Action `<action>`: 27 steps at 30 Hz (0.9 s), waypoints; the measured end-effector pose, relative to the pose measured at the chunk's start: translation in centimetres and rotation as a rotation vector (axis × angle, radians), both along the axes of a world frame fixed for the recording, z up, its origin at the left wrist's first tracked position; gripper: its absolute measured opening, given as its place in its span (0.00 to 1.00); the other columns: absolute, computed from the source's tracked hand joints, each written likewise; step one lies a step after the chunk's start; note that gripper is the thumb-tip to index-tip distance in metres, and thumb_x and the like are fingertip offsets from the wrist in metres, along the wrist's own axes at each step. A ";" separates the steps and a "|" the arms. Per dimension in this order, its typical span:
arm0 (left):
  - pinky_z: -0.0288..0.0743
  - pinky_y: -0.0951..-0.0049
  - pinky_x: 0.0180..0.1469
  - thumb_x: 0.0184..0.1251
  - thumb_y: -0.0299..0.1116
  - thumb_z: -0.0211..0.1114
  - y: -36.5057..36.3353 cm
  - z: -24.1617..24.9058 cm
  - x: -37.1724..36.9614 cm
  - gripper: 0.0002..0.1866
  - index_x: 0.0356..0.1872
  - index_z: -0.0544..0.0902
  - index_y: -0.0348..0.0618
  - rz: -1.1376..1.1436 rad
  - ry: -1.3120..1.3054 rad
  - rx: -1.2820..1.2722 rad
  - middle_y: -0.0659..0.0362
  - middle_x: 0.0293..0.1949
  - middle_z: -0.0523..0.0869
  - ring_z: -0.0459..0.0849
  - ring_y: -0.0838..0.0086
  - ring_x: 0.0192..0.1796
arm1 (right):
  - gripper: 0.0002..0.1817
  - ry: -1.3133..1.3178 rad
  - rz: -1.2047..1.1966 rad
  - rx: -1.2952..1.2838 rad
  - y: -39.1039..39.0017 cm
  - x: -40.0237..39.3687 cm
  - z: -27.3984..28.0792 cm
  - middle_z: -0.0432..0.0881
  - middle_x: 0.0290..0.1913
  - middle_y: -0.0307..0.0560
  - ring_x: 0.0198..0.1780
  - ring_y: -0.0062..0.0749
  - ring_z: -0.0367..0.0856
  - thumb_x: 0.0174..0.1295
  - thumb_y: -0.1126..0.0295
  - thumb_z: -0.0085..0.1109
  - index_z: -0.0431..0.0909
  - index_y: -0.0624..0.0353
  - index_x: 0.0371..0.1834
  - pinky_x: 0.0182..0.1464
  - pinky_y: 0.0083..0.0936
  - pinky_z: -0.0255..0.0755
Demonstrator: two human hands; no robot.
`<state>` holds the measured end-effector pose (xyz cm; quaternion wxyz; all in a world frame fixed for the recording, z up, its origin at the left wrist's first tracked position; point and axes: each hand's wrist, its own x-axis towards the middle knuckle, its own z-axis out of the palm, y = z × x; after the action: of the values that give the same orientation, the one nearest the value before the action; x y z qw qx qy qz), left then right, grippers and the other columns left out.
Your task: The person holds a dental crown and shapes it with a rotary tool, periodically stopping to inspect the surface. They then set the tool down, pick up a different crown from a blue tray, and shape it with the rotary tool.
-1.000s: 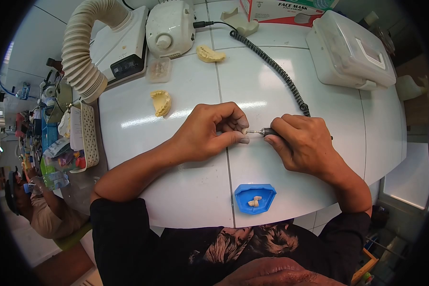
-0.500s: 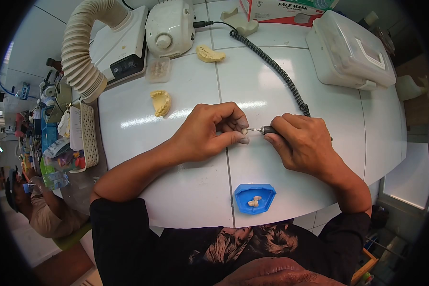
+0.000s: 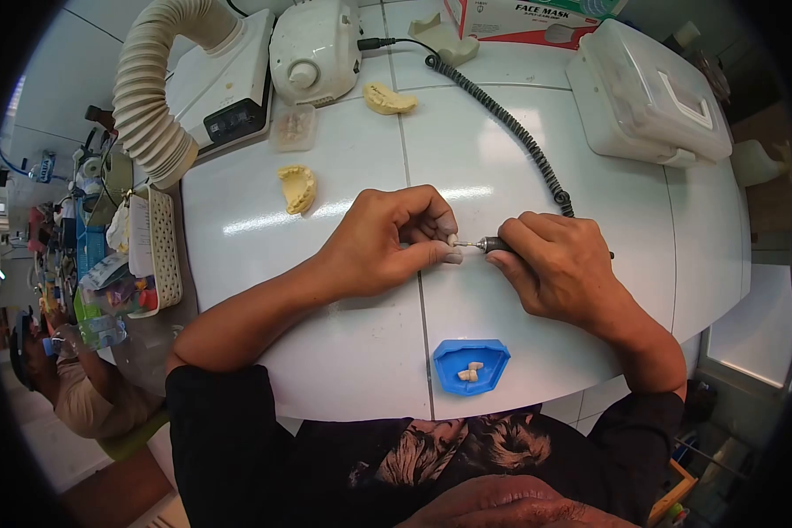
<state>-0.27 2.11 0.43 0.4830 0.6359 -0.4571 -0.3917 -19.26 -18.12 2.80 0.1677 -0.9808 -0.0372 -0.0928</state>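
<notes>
Between thumb and fingertips, my left hand (image 3: 396,239) pinches a small whitish dental crown (image 3: 452,239), mostly covered by the fingers. My right hand (image 3: 554,264) is wrapped round a dark rotary handpiece (image 3: 495,245). Its thin metal bit points left and meets the crown or lies right beside it. Dust whitens the left fingertips. A coiled black cord (image 3: 510,119) runs up from the handpiece to a white control unit (image 3: 312,53). Nearer my body, a blue tray (image 3: 444,382) holds several small tooth-coloured pieces (image 3: 471,372).
Yellowish dental casts stand left (image 3: 297,188) and at the back (image 3: 389,99), near a small clear box (image 3: 294,128). A ribbed hose (image 3: 154,106) arches at the left. A lidded white case (image 3: 647,97) sits back right. Another person (image 3: 92,383) is at far left, beyond a basket (image 3: 165,251).
Both hands stay nearly in place. The handpiece and crown have shifted very slightly, and the right hand is turned a touch differently.
</notes>
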 end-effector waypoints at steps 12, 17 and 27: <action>0.88 0.75 0.50 0.71 0.23 0.76 0.0 0.3 0.0 0.10 0.47 0.85 0.33 -0.011 -0.026 0.017 0.56 0.39 0.94 0.93 0.78 0.42 | 0.14 0.007 0.010 -0.004 0.0 0.0 0.0 0.79 0.26 0.43 0.27 0.41 0.85 0.75 0.59 0.71 0.80 0.55 0.36 0.27 0.37 0.75; 0.88 0.75 0.51 0.71 0.24 0.77 0.0 0.3 0.0 0.10 0.47 0.86 0.33 -0.006 -0.021 0.020 0.56 0.40 0.94 0.93 0.78 0.43 | 0.14 0.009 0.009 0.004 -0.1 0.0 -0.1 0.79 0.26 0.43 0.26 0.41 0.85 0.75 0.58 0.70 0.80 0.55 0.36 0.27 0.37 0.75; 0.86 0.76 0.45 0.72 0.27 0.79 0.1 -0.7 -0.2 0.11 0.50 0.88 0.37 0.004 -0.025 -0.048 0.59 0.37 0.94 0.93 0.78 0.40 | 0.14 -0.024 -0.014 0.064 -0.5 0.0 -0.4 0.79 0.26 0.43 0.24 0.42 0.83 0.76 0.60 0.69 0.80 0.56 0.37 0.25 0.38 0.72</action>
<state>-0.43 2.22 -0.24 0.4931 0.6299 -0.4711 -0.3717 -19.27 -18.61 2.44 0.1977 -0.9740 -0.0291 -0.1067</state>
